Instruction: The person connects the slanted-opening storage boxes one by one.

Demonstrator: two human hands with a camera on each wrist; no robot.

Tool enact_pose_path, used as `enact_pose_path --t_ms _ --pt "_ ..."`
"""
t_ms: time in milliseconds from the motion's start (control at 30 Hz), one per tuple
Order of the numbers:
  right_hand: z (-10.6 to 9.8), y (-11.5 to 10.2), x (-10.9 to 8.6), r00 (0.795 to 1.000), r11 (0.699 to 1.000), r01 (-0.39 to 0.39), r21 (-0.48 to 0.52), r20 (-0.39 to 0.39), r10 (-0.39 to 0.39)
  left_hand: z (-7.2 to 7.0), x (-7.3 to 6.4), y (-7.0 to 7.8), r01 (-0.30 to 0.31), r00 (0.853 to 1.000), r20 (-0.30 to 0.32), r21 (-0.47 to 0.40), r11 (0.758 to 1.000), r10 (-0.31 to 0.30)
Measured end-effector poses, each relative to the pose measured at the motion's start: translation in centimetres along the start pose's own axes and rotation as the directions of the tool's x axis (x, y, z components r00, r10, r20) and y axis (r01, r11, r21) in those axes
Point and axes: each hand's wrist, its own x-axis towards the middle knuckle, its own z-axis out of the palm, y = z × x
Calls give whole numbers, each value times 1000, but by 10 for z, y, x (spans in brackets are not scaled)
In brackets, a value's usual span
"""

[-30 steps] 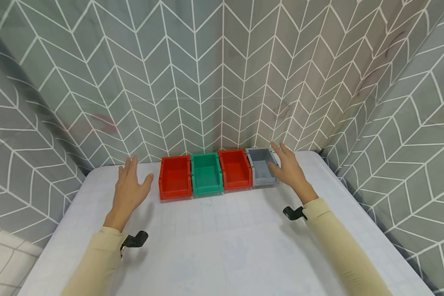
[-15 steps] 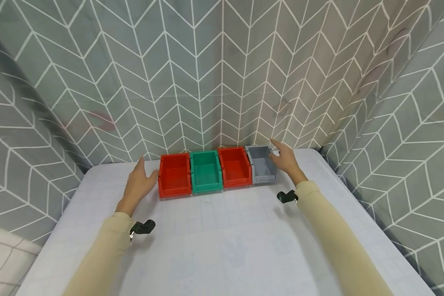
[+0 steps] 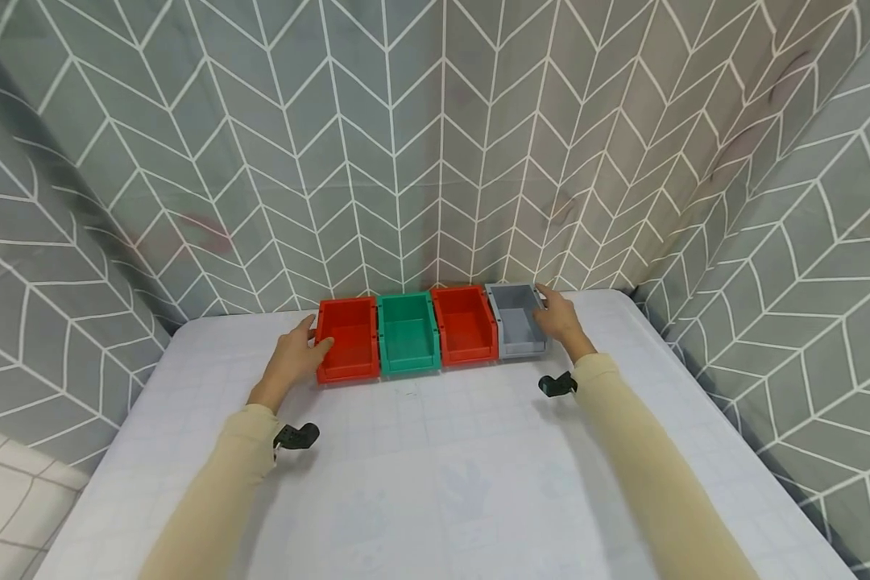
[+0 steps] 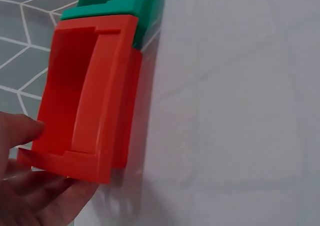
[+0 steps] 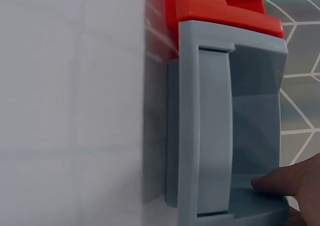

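Four open-front storage bins stand side by side at the back of the table: a red bin (image 3: 350, 342) at the left end, a green bin (image 3: 409, 334), another red bin (image 3: 467, 329) and a grey bin (image 3: 519, 324) at the right end. My left hand (image 3: 293, 360) grips the outer wall of the left red bin, thumb over its rim and fingers along the outside, as the left wrist view shows. On the other side my right hand (image 3: 560, 320) pinches the grey bin's outer wall, its thumb (image 5: 275, 181) inside; its other fingers are mostly hidden.
The white-covered table (image 3: 420, 475) stretches in front of the bins. A patterned grey curtain (image 3: 406, 161) rises right behind them and along both sides. A black wrist camera (image 3: 297, 436) sits on the left wrist, another camera (image 3: 557, 385) on the right.
Both hands have closed in on the row's ends. The left moved right onto the red bin's wall; the right moved slightly down and now pinches the grey bin. The bins look unmoved.
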Motion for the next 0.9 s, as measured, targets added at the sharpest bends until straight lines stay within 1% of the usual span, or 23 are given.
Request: enact_pose_path --t_ms 100,167,300,367,467,533,667,800,900 --pt "2 0 0 1000 999 0 -41 14 1 4 0 1 -40 999 -19 41 998 41" --pt "3 0 -1 1000 998 10 -56 11 -9 7 -1 1 -62 997 -50 71 996 65" --pt "6 0 -2 1000 999 25 -47 -7 -25 12 -4 2 -92 988 -117 94 991 103" --pt "7 1 -2 999 999 30 -45 -17 -31 14 -6 3 -95 984 -141 99 991 108" --pt "8 2 -3 999 998 32 -46 -37 -34 14 -9 5 -81 979 -179 91 993 96" --pt "6 2 -3 998 998 38 -44 -57 -41 11 -11 7 -70 976 -201 77 995 85" --pt "-1 -1 -6 994 997 53 -50 -92 -58 1 -18 11 -76 966 -242 67 995 90" --pt "-10 -7 -12 990 997 60 -52 -123 -66 -10 -28 14 -82 958 -268 75 994 99" --pt "-16 -13 -18 985 995 83 -59 -149 -91 -18 -38 15 -73 953 -290 76 994 92"
